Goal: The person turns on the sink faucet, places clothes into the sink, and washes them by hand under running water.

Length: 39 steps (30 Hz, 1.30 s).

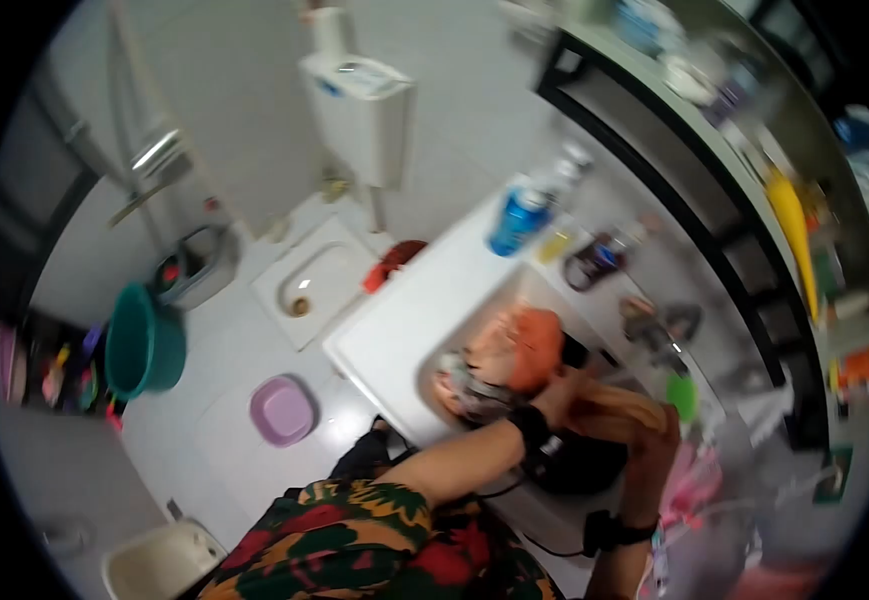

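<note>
In the head view, a white sink basin (424, 375) holds an orange garment (534, 345) and a grey-and-white patterned cloth (469, 388), bunched together. My left hand (557, 393) is at the right side of this pile, closed on one end of a yellowish-orange cloth (614, 408). The other end is gripped by my right hand (654, 428), so the cloth spans the gap between the two. Motion blur hides the single fingers. Both wrists wear black bands. Below the hands lies a black item (579, 465) that I cannot make out.
A blue bottle (519, 220) and a dark bottle (596, 262) stand behind the basin, beside the faucet (659, 325). A black-framed shelf (674, 150) hangs above. On the floor are a pink basin (282, 410), a teal bucket (144, 345) and a squat toilet (319, 275).
</note>
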Motion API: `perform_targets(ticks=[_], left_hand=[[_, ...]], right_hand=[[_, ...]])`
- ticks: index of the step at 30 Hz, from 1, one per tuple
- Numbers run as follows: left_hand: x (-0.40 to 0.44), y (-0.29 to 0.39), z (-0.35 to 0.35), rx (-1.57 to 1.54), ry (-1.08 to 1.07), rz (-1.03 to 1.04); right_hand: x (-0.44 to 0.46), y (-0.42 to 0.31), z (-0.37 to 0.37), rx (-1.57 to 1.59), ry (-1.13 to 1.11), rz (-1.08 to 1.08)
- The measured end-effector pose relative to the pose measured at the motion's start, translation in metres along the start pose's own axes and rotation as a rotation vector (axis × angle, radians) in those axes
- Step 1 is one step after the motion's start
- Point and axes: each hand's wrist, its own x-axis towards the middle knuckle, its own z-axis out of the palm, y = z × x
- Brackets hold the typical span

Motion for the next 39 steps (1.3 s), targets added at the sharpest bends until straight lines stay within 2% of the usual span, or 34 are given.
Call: perform_targets(ticks=[1, 2, 3, 4, 5, 6, 7, 8, 9, 10, 12, 14, 15, 16, 17, 19, 21, 23, 24, 26, 27, 29, 33, 34, 36, 38, 39], left_hand=[[0.002, -0.001, 0.0, -0.108, 0.017, -0.116], [0.007, -0.003, -0.003, -0.159, 0.06, -0.231], [0.014, -0.003, -0.011, -0.144, 0.1, -0.324], [0.016, -0.012, -0.025, 0.642, -0.2, 0.121], [0.018, -0.02, -0.04, 1.375, -0.096, 0.726], [-0.007, -0.005, -0.018, 1.189, -0.057, 0.668], [0.002, -0.016, -0.019, 0.521, -0.137, 0.278], [-0.005, -0.006, -0.002, -0.201, 0.005, -0.021], [-0.021, 0.002, 0.01, -0.361, 0.059, -0.103], [-0.027, 0.007, 0.015, -0.356, 0.052, -0.115], [-0.033, 0.014, 0.023, -0.323, -0.081, -0.098], [-0.041, 0.024, 0.031, -0.345, -0.051, -0.151], [-0.043, 0.026, 0.032, -0.368, -0.012, -0.202], [-0.04, 0.023, 0.026, -0.407, -0.103, -0.197], [-0.037, 0.023, 0.02, -0.406, -0.097, -0.2], [-0.037, 0.027, 0.009, -0.411, -0.1, -0.358], [-0.04, 0.031, 0.008, -0.383, -0.109, -0.342], [-0.037, 0.03, 0.004, -0.269, -0.045, -0.301], [-0.038, 0.029, 0.002, -0.27, -0.042, -0.304], [-0.043, 0.03, 0.007, 0.296, 0.102, -0.081], [-0.043, 0.032, 0.005, 0.294, 0.103, -0.086], [-0.043, 0.037, 0.001, 0.819, -0.111, 0.025], [-0.042, 0.04, 0.005, 1.007, -0.077, -0.037], [-0.037, 0.035, 0.002, 1.089, -0.009, -0.073], [-0.032, 0.03, -0.001, 1.173, 0.056, -0.109], [-0.028, 0.032, -0.003, 1.272, 0.026, -0.095], [-0.028, 0.032, -0.006, 1.278, 0.024, -0.096]], right_hand=[[-0.005, -0.005, 0.003, 0.153, -0.004, 0.025], [-0.009, -0.022, 0.013, 0.446, 0.017, 0.113], [-0.01, -0.025, 0.017, 0.365, 0.067, 0.123], [-0.011, -0.022, 0.011, 0.479, 0.076, 0.139], [-0.01, -0.015, 0.004, 0.596, 0.075, 0.149], [-0.005, -0.009, -0.002, 0.586, 0.102, 0.15], [0.001, 0.0, -0.01, 0.577, 0.177, 0.2], [0.005, 0.01, -0.017, 0.564, 0.251, 0.249], [0.008, 0.032, -0.024, 0.561, 0.269, 0.246], [0.012, 0.062, -0.031, 0.608, 0.207, 0.267], [0.014, 0.096, -0.032, 0.651, 0.151, 0.283], [0.014, 0.108, -0.009, 0.917, -0.009, 0.541], [0.011, 0.106, -0.001, 0.916, -0.008, 0.54], [0.008, 0.098, 0.008, 0.926, 0.007, 0.473], [0.005, 0.092, 0.013, 0.938, 0.025, 0.408], [0.009, 0.083, 0.017, 0.942, -0.006, 0.398], [0.015, 0.086, 0.016, 0.939, -0.041, 0.382], [0.021, 0.095, 0.009, 0.736, -0.083, 0.339], [0.024, 0.098, 0.007, 0.737, -0.081, 0.343], [0.033, 0.099, 0.006, 0.588, -0.091, 0.468], [0.036, 0.1, 0.008, 0.588, -0.087, 0.473], [0.04, 0.102, 0.016, 0.334, -0.072, 0.52], [0.044, 0.131, 0.021, 0.121, -0.09, 0.54], [0.044, 0.161, 0.016, -0.219, -0.175, 0.242], [0.042, 0.172, 0.016, -0.554, -0.251, -0.064], [0.043, 0.147, 0.028, -0.412, 0.01, 0.332], [0.042, 0.135, 0.029, -0.407, 0.015, 0.331]])
